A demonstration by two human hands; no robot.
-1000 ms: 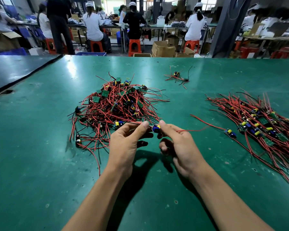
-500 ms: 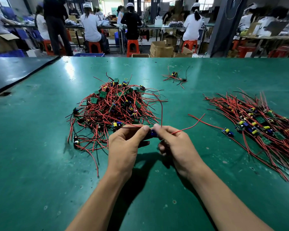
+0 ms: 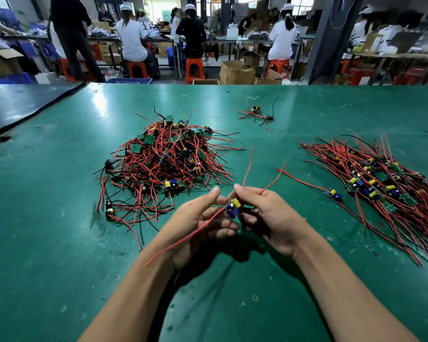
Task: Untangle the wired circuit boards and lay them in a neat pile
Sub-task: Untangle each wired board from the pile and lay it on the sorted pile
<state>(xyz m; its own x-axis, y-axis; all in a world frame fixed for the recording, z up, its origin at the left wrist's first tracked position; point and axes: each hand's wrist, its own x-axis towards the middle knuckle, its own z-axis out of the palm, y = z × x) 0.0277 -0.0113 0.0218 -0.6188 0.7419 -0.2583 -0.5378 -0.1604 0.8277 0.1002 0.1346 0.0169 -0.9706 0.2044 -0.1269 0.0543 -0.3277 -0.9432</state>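
A small circuit board (image 3: pixel 233 206) with blue and yellow parts and red wires is held above the green table (image 3: pixel 47 218), between both hands. My left hand (image 3: pixel 198 223) and my right hand (image 3: pixel 267 215) each pinch it with thumb and fingers. One red wire trails down over my left wrist; two others stick up past my right hand. A tangled heap of wired boards (image 3: pixel 166 161) lies just beyond my left hand. The laid-out pile of boards (image 3: pixel 378 183) with wires running the same way lies to the right, with a single board (image 3: pixel 334 194) at its near left edge.
A small bunch of wired boards (image 3: pixel 256 113) lies farther back near the table's middle. A dark table (image 3: pixel 17 104) adjoins on the left. Beyond the far edge, people sit on orange stools (image 3: pixel 194 70) among cardboard boxes (image 3: pixel 235 72).
The board has come free of the tangled heap and is lifted nearer to me. Its wires swung: one now hangs over my left wrist, two point upward.
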